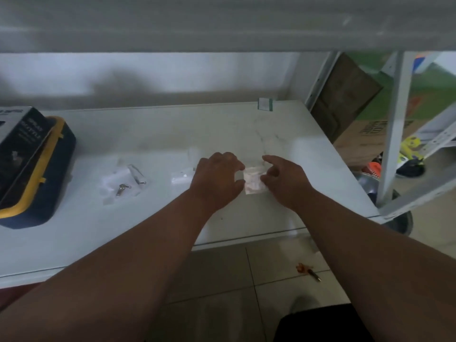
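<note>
A small clear plastic bag point(254, 180) with pale, pinkish contents lies on the white shelf point(172, 134) between my two hands. My left hand point(217, 178) has its fingers curled at the bag's left edge and seems to pinch it. At the bag's right edge my right hand point(283, 180) pinches it with thumb and fingers. The view is blurred, so the exact grip is unclear.
Another clear bag point(122, 182) holding metal screws lies to the left, and a third flat bag point(181, 176) sits beside my left hand. A navy and yellow case point(49, 174) with a dark box point(17, 146) stands at far left. A small green-edged packet point(265, 104) rests at the shelf's back.
</note>
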